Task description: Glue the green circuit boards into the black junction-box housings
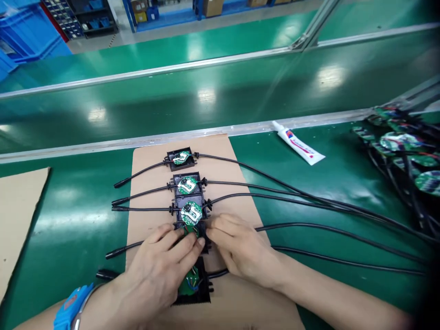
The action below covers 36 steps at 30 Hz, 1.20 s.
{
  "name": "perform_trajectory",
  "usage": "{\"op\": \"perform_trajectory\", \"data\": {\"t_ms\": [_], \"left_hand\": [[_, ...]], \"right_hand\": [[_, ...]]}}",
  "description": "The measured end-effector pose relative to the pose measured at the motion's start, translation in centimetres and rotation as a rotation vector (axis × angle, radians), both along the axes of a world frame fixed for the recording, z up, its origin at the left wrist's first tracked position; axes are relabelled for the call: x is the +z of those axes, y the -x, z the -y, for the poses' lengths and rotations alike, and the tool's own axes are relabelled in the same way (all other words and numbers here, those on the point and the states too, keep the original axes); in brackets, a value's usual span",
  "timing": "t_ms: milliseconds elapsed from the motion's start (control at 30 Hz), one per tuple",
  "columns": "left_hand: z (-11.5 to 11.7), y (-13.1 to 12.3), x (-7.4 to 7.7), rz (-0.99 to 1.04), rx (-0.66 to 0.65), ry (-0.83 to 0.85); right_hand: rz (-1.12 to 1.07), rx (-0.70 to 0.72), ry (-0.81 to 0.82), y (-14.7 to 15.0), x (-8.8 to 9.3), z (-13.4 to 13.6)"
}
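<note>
Left hand [165, 261]: fingers draped over green board [191, 230], thumb hidden, can't tell grip. Black case [202, 230], fourth from far end: under left fingertips, just left of right hand [242, 250], fingers bunched at case edge, can't tell if clamped.

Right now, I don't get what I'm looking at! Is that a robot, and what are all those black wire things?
No robot here, just a person's two bare hands: the left hand and the right hand. The one picture comes from a camera on that person's head, looking forward and down. On the green tabletop lies a brown cardboard sheet with five open black plastic cases in a column. Green circuit boards show inside, and black cables run out. Both hands are at the fourth case from the top; fingers hide exactly what they grip. A white squeeze tube lies farther back.
</note>
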<state>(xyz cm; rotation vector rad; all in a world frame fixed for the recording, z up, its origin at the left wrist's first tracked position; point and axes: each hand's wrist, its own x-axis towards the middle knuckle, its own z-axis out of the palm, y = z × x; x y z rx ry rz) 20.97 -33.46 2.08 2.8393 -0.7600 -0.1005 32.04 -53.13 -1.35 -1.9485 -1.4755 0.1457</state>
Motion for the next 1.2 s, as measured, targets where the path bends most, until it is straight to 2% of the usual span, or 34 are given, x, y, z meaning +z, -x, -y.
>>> {"op": "perform_trajectory", "data": {"t_ms": [133,267,367,533,633,767,833,900,1000,1100,1200], "left_hand": [[0.4,-0.4,0.3,-0.038,0.022,0.000],[0.6,-0.4,0.7,-0.042,0.076,0.041],[0.6,0.3,0.6,0.042,0.094,0.086],[1.1,1.5,-0.1,0.069,0.016,-0.042],[1.4,1.4,0.1,0.063,-0.016,-0.093],[1.9,1.1,0.8,0.001,-0.002,-0.031],[1.8,1.3,1.1,-0.020,0.030,0.077],[1.0,1.3,1.2,-0.019,0.074,0.206],[-1.3,0.2,0.9,0.070,0.237,0.355],[-4.1,-2.0,0.1,0.128,0.390,0.308],[-5.6,-3.0,-0.4,0.051,0.411,0.265]], "right_hand": [[0.171,-0.018,-0.001,0.3,0.2,-0.2],[0.059,-0.100,0.080,0.1,0.7,-0.4],[-0.041,-0.104,0.082,-0.2,0.7,-0.2],[-0.047,-0.137,0.054,-0.2,0.5,0.4],[-0.020,-0.149,0.040,0.0,0.4,0.4],[0.009,-0.149,0.054,0.3,0.6,0.2],[-0.001,-0.131,0.074,0.2,1.2,0.3],[-0.037,-0.083,0.083,-0.4,1.9,0.6],[-0.002,-0.092,0.046,-2.4,2.6,0.8],[0.105,-0.174,0.069,-4.7,2.0,0.5],[0.056,-0.128,0.105,-5.5,1.2,0.5]]}}
